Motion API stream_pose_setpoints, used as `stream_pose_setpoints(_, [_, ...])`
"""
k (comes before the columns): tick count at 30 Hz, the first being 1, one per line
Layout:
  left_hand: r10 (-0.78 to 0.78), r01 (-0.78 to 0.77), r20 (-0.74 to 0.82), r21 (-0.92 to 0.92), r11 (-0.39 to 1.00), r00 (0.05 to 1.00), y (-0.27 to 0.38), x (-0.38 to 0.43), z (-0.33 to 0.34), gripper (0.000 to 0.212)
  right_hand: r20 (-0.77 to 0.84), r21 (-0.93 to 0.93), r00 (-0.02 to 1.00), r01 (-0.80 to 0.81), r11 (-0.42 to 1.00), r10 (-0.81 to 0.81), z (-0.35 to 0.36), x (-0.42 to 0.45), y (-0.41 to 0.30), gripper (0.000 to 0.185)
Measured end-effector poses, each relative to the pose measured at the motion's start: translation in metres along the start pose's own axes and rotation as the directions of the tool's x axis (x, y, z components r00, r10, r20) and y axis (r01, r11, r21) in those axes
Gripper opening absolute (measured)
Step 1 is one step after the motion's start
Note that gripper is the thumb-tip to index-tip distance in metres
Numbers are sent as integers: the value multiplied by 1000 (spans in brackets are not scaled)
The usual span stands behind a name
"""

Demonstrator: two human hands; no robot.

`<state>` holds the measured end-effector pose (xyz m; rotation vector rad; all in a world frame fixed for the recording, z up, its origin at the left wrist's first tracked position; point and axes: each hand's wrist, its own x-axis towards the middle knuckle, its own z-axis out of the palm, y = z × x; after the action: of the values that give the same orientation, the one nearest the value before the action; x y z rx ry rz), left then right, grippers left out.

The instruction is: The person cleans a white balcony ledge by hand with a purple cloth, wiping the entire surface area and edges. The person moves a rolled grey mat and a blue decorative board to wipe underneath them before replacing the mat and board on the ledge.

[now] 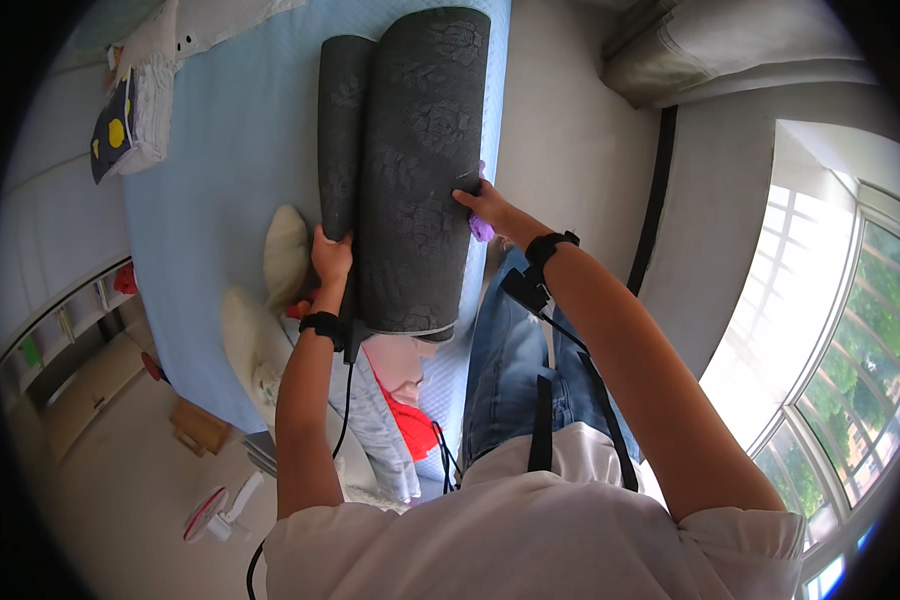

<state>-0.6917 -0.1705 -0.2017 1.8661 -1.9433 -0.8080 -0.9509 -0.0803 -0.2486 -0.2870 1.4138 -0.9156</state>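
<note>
A dark grey patterned mat [420,165], partly rolled from both sides, lies on the light blue quilted cover of a bed [217,150]. My left hand [332,259] grips the lower end of its narrower roll. At the right edge of the wider roll, my right hand [484,206] holds the mat, with the thumb on top and the other fingers hidden. A purple cloth [481,227] shows beneath my right hand; whether it is held too, I cannot tell.
A cream plush thing [285,255], a red cloth [412,429] and light blue patterned fabric [379,439] lie near my left forearm. Folded bedding [150,112] sits at the far left. A small white fan [221,517] stands on the floor. A barred window [855,360] is at the right.
</note>
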Motion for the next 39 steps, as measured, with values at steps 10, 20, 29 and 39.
stream_pose_setpoints(10, [-208, 94, 197, 471, 877, 958, 9, 110, -151, 80, -512, -209, 859, -105, 972, -17, 103, -59, -40, 41])
stream_pose_setpoints(20, [-11, -409, 689, 442, 798, 725, 215, 6, -25, 79, -758, 83, 583, 532, 843, -293, -155, -330, -121, 35])
stream_pose_setpoints(29, [370, -651, 666, 232, 723, 648, 554, -263, 177, 60, -960, -281, -5, 57, 958, -281, -539, -652, 36, 62])
stream_pose_setpoints(39, [703, -703, 504, -235, 671, 502, 953, -594, 456, 52, -510, -859, 288, -115, 499, -811, -815, -671, -6, 44])
